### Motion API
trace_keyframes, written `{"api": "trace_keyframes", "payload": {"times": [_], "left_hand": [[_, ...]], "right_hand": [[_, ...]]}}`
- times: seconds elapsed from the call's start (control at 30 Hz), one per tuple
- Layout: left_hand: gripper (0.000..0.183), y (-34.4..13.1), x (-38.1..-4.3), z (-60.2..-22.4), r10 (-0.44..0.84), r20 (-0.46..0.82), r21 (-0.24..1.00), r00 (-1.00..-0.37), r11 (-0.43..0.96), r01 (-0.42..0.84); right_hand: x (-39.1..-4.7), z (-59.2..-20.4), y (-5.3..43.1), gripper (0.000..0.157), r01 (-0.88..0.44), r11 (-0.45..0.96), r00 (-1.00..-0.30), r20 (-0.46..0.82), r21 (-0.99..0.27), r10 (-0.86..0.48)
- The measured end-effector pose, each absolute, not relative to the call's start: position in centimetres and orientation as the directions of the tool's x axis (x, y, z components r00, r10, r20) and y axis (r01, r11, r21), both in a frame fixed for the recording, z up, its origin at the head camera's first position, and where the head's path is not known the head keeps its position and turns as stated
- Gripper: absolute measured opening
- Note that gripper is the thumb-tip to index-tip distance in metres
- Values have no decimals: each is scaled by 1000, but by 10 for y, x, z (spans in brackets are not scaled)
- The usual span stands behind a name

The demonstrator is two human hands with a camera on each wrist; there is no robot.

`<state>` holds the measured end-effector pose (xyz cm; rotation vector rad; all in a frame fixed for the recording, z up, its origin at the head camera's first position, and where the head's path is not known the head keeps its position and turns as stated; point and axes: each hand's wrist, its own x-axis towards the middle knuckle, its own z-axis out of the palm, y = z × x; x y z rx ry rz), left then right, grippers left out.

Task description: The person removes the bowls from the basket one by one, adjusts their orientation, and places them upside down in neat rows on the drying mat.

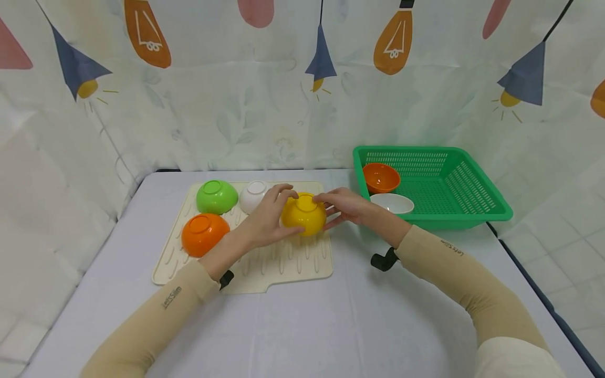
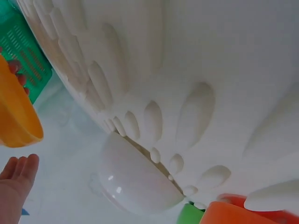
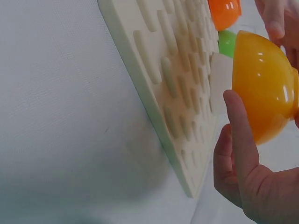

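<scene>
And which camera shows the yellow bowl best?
The head view, where the yellow bowl is fully inside the frame, bottom up. The right wrist view shows it larger, side-on, but cut by the right edge; the left wrist view catches only part of it, at the left edge.

Held bowl (image 1: pixel 304 216) seemingly above mat (image 1: pixel 298 268); basket (image 1: pixel 465 217) to right.

Left forearm (image 1: pixel 163 317): mine slants up and inward from the lower left.
Right forearm (image 1: pixel 465 270): I extend it from the lower right, elbow (image 1: pixel 493 315) bent.
Left hand (image 1: pixel 269 214): my thumb (image 1: pixel 294 230) stands apart from my fingers (image 1: pixel 282 191).
Right hand (image 1: pixel 347 206): I pinch with it, just beside my left.
</scene>
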<state>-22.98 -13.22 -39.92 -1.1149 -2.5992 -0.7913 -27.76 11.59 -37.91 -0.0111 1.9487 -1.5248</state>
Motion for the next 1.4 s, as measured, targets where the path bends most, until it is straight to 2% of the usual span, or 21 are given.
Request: {"api": "trace_keyframes", "payload": {"times": [0.2,0.43,0.67,0.77,0.9,0.97,1.07,1.23,1.4], "left_hand": [[75,-132,-238,-400,598,313,464,-738,581,668],[68,-132,-243,-399,622,284,423,-730,603,677],[63,-136,-251,-400,617,324,430,-717,579,693],[61,-138,-256,-401,614,344,436,-711,566,700],[59,-139,-262,-402,617,363,432,-698,552,713],[59,-139,-265,-402,614,371,435,-697,548,714],[60,-139,-269,-403,601,367,444,-710,558,701],[63,-140,-278,-403,585,329,454,-742,591,667],[60,-139,-291,-404,570,280,475,-773,617,627]], "right_hand": [[-275,-376,114,47,345,339,-797,-464,-875,-387],[-271,-370,113,57,272,397,-838,-419,-876,-349],[-271,-370,111,60,200,434,-867,-365,-879,-340],[-268,-371,110,67,96,499,-882,-306,-862,-359],[-264,-373,108,77,-160,584,-897,-130,-796,-423],[-263,-374,105,78,-290,590,-885,-23,-753,-464],[-262,-375,102,74,-415,570,-857,94,-710,-507],[-267,-378,98,60,-508,597,-829,166,-621,-534],[-276,-382,94,50,-529,631,-829,185,-567,-528]]}}
